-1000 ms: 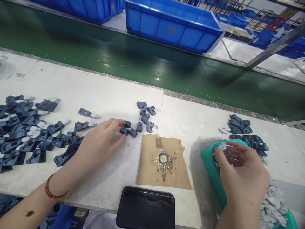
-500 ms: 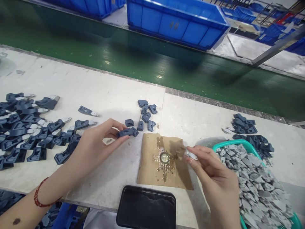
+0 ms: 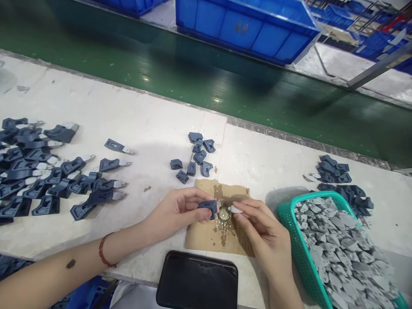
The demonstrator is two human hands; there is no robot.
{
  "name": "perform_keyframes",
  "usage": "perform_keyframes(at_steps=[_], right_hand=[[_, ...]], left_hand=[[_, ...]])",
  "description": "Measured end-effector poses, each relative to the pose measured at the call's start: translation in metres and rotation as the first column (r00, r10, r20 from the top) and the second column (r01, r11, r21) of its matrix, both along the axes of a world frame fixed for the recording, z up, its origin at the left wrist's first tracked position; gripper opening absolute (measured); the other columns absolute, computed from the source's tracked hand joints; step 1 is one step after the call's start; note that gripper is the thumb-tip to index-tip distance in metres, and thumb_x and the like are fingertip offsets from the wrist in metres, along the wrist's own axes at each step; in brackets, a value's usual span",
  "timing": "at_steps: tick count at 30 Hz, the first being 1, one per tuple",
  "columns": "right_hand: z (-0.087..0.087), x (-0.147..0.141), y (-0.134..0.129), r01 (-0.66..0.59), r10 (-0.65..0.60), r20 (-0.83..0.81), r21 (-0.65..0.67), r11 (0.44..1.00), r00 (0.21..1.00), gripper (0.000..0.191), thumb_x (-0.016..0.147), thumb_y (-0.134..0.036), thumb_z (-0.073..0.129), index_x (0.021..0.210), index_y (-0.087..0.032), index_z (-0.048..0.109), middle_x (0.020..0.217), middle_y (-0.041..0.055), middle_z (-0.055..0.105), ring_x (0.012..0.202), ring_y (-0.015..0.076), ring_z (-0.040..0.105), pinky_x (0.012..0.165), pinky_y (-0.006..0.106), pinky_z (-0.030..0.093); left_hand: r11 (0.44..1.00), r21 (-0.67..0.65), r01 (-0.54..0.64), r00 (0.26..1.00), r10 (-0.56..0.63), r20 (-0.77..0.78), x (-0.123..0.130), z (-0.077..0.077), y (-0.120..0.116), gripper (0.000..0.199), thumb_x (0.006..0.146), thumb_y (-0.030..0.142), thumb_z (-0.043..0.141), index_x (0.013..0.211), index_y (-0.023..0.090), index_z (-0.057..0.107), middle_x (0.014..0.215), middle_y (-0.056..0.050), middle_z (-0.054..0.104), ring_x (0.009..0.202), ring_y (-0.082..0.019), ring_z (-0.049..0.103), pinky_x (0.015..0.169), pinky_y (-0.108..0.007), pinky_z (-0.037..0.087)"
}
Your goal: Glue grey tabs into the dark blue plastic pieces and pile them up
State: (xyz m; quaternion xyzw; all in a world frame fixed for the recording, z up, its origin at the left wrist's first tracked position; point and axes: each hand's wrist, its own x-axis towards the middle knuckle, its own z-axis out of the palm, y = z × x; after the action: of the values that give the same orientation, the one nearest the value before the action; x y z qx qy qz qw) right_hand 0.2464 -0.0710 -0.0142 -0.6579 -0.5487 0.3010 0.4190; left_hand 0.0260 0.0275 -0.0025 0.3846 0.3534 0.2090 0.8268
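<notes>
Between its thumb and fingers, my left hand [image 3: 183, 211] grips a dark blue part [image 3: 208, 207] over the left side of the brown cardboard [image 3: 200, 237]. A small light grey piece [image 3: 235, 209] is pinched in my right hand [image 3: 262, 227], just right of a small round dish [image 3: 224, 214]. The two held pieces are apart, with the dish between them. Wet spots surround the dish on the cardboard. Several loose dark blue parts [image 3: 199, 157] lie beyond the cardboard.
Dark blue parts with grey tips [image 3: 45, 180] are piled at the left. A green basket [image 3: 298, 244] of grey pieces stands at right, near more blue parts [image 3: 333, 169]. A black phone [image 3: 198, 281] lies in front. Blue crates [image 3: 244, 28] stand beyond the green belt [image 3: 161, 71].
My left hand has moved right to the cardboard with a blue part. My right hand has moved left to the dish with its grey piece. The view has shifted slightly.
</notes>
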Motion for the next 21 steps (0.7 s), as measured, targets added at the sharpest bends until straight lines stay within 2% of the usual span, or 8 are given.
perform_keyframes(at_steps=[2, 4, 7, 9, 12, 14, 18, 21], right_hand=[[-0.0009, 0.0006, -0.0016, -0.016, 0.016, 0.044, -0.002, 1.000, 0.999, 0.020, 0.096, -0.024, 0.068, 0.109, -0.031, 0.081, 0.108, 0.0063, 0.072, 0.103, 0.0217, 0.071, 0.084, 0.034, 0.063], [-0.0018, 0.0000, -0.0029, 0.006, -0.006, 0.021, 0.005, 1.000, 1.000, 0.019, 0.095, -0.024, 0.069, 0.110, -0.029, 0.079, 0.111, 0.0073, 0.072, 0.101, 0.0227, 0.071, 0.080, 0.034, 0.063], [-0.0028, -0.0008, -0.0044, 0.048, -0.046, -0.043, 0.050, 0.998, 0.998, 0.013, 0.091, -0.020, 0.074, 0.101, -0.027, 0.077, 0.106, 0.0062, 0.072, 0.098, 0.0222, 0.071, 0.075, 0.031, 0.062], [-0.0026, -0.0005, -0.0054, 0.040, -0.038, -0.025, 0.068, 0.997, 0.999, 0.012, 0.090, -0.017, 0.074, 0.096, -0.028, 0.077, 0.102, 0.0049, 0.072, 0.098, 0.0220, 0.071, 0.078, 0.032, 0.062], [-0.0017, 0.0008, -0.0069, 0.017, -0.019, 0.038, 0.056, 0.998, 0.999, 0.017, 0.092, -0.016, 0.073, 0.099, -0.030, 0.079, 0.104, 0.0033, 0.073, 0.098, 0.0212, 0.071, 0.081, 0.033, 0.061], [-0.0013, 0.0013, -0.0077, 0.003, -0.008, 0.087, 0.051, 0.999, 0.996, 0.021, 0.093, -0.017, 0.072, 0.104, -0.033, 0.080, 0.105, 0.0026, 0.073, 0.098, 0.0207, 0.071, 0.083, 0.033, 0.061], [-0.0006, 0.0000, -0.0087, -0.036, 0.027, 0.149, 0.060, 0.998, 0.989, 0.025, 0.093, -0.016, 0.072, 0.110, -0.033, 0.079, 0.107, 0.0027, 0.074, 0.099, 0.0206, 0.072, 0.084, 0.033, 0.062], [0.0013, -0.0019, -0.0083, -0.069, 0.057, 0.172, 0.062, 0.996, 0.984, 0.022, 0.093, -0.015, 0.073, 0.108, -0.030, 0.076, 0.106, 0.0027, 0.075, 0.097, 0.0200, 0.073, 0.084, 0.032, 0.062]], left_hand=[[0.999, -0.049, -0.007, 0.998, 0.010, 0.066, -0.0008, -0.0014, 0.0000, 0.031, 0.084, 0.036, 0.086, 0.101, 0.017, 0.069, 0.088, -0.003, 0.079, 0.075, -0.015, 0.076, 0.075, -0.028, 0.060], [0.996, -0.091, -0.001, 0.992, 0.012, 0.124, -0.0019, -0.0007, 0.0009, 0.035, 0.085, 0.042, 0.085, 0.101, 0.018, 0.065, 0.088, -0.003, 0.080, 0.073, -0.016, 0.076, 0.072, -0.027, 0.059], [0.993, -0.119, 0.010, 0.985, 0.011, 0.175, -0.0034, 0.0014, 0.0027, 0.035, 0.086, 0.042, 0.085, 0.100, 0.019, 0.063, 0.094, -0.004, 0.081, 0.080, -0.016, 0.077, 0.077, -0.027, 0.059], [0.995, -0.100, 0.020, 0.983, -0.001, 0.183, -0.0040, 0.0024, 0.0033, 0.031, 0.087, 0.039, 0.084, 0.101, 0.019, 0.065, 0.097, -0.005, 0.081, 0.086, -0.016, 0.077, 0.083, -0.029, 0.059], [1.000, -0.015, 0.013, 0.990, -0.011, 0.144, -0.0044, 0.0025, 0.0030, 0.023, 0.090, 0.035, 0.081, 0.101, 0.018, 0.069, 0.099, -0.006, 0.080, 0.091, -0.017, 0.075, 0.084, -0.029, 0.057], [0.999, 0.031, -0.010, 0.996, 0.007, 0.094, -0.0045, 0.0017, 0.0023, 0.022, 0.089, 0.033, 0.081, 0.100, 0.018, 0.069, 0.097, -0.005, 0.079, 0.087, -0.017, 0.074, 0.078, -0.028, 0.057], [0.999, -0.006, -0.038, 0.999, 0.038, 0.038, -0.0046, 0.0000, 0.0016, 0.033, 0.083, 0.034, 0.085, 0.107, 0.019, 0.067, 0.084, 0.000, 0.077, 0.064, -0.014, 0.071, 0.062, -0.027, 0.057], [0.999, -0.013, -0.030, 0.999, 0.030, 0.026, -0.0045, 0.0006, 0.0018, 0.031, 0.082, 0.030, 0.086, 0.106, 0.018, 0.070, 0.075, 0.002, 0.075, 0.062, -0.013, 0.072, 0.063, -0.025, 0.058]])
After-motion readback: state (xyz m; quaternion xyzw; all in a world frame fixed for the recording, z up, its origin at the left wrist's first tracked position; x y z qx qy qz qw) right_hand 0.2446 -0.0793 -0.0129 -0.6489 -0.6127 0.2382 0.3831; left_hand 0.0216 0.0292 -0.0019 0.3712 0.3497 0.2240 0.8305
